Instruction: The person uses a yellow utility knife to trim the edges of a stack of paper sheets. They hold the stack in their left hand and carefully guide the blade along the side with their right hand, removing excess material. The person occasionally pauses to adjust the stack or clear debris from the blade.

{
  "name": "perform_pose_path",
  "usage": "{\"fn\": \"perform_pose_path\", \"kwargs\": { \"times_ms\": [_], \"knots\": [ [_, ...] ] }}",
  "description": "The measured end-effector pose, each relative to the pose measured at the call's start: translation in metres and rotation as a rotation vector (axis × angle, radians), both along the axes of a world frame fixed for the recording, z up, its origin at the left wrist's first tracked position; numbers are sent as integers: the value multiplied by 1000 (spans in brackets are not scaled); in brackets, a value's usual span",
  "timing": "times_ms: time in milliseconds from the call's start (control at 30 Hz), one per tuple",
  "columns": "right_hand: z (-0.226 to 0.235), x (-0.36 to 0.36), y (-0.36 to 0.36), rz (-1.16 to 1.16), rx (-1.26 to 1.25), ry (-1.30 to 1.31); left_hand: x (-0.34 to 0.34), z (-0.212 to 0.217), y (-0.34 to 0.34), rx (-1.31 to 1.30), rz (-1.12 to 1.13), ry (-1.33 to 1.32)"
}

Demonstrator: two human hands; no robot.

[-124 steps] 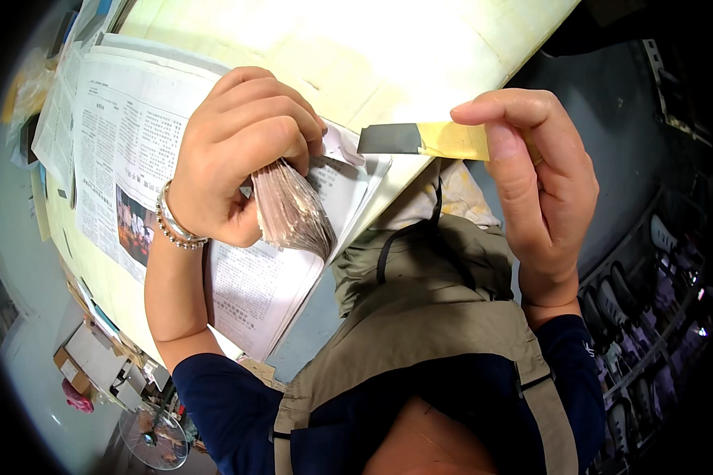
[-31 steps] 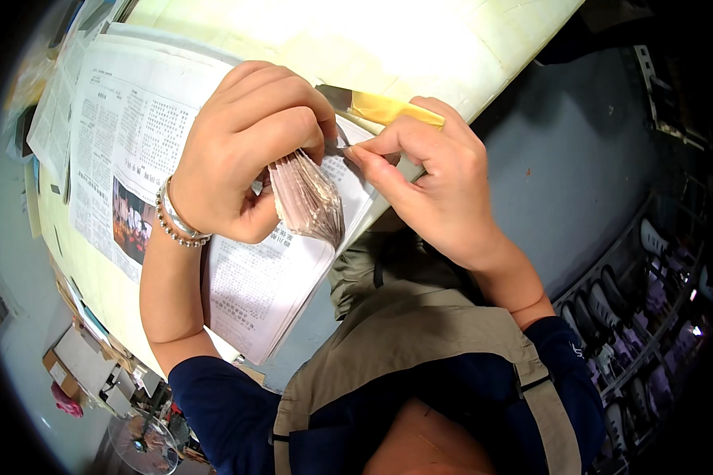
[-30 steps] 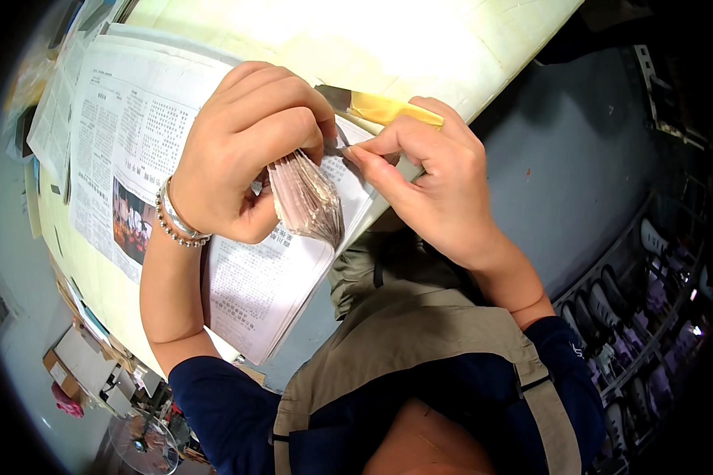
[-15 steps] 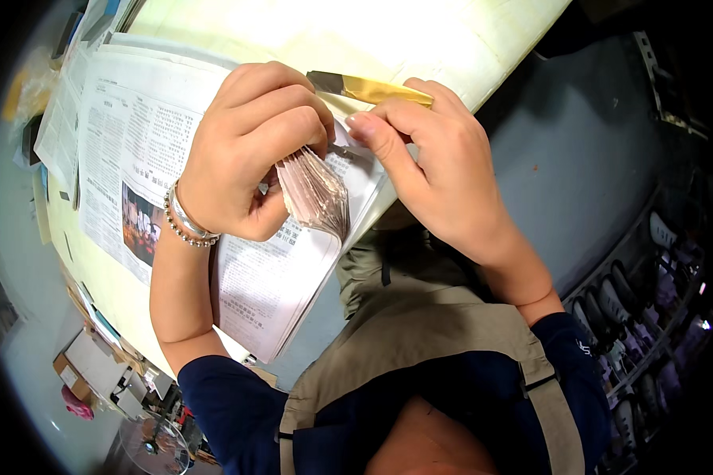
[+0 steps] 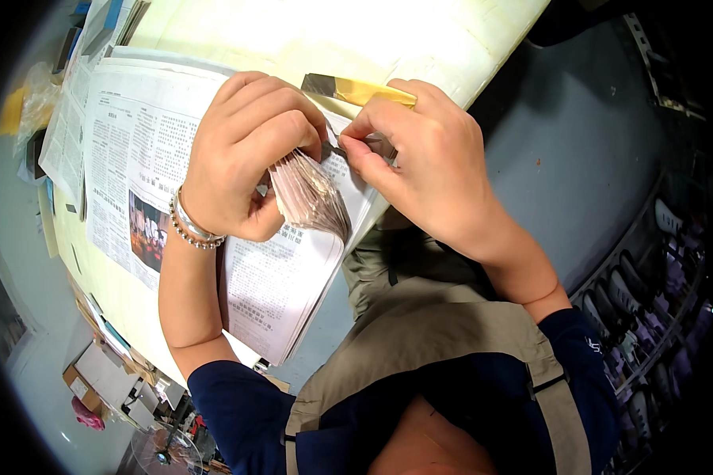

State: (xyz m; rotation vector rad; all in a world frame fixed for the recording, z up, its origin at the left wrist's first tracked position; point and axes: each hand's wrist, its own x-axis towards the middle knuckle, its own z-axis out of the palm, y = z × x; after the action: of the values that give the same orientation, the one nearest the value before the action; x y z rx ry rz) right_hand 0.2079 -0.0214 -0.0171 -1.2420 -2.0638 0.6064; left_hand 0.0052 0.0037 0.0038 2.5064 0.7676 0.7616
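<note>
My left hand (image 5: 253,150) is closed around a thick bundle of thin, pale pinkish-brown sheets (image 5: 313,198). The free edges of these layers fan out below its fingers, curved and ragged. Close on the right, my right hand (image 5: 424,154) has a flat yellow strip-like tool (image 5: 364,89) with a dark end tucked in its fingers. That dark end points toward my left knuckles. Thumb and index finger of the right hand come together at a thin dark edge beside the bundle; what they pinch there is too small to make out.
Spread newspaper (image 5: 257,297) lies under both hands on a pale yellow table (image 5: 420,39), whose right edge runs diagonally. Blue boxes (image 5: 103,28) and a clear plastic bag (image 5: 43,99) are at the far left. A rack of shoes (image 5: 626,293) stands at the lower right.
My right hand has shifted slightly left and closed its thumb and index finger near the bundle. The yellow tool moved left with it. My left hand keeps its hold.
</note>
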Motion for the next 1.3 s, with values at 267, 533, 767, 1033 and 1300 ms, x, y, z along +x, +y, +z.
{"fn": "perform_pose_path", "kwargs": {
  "times_ms": [267, 533, 767, 1033, 1300],
  "knots": [
    [-16, -1, -3, -23, 30, 105, 2, -1, 0, -7, 18, -3],
    [-20, 2, -3, -13, 34, 197, -1, -4, 1, 33, -6, -8],
    [-12, 7, -1, 14, 34, 131, 2, -3, 4, -19, -34, -11],
    [22, 47, 22, 73, -124, 290, 3, -4, 5, -89, -53, -46],
    [24, 64, 36, 247, -406, 263, 2, -5, 5, -148, -52, -66]
  ]
}}
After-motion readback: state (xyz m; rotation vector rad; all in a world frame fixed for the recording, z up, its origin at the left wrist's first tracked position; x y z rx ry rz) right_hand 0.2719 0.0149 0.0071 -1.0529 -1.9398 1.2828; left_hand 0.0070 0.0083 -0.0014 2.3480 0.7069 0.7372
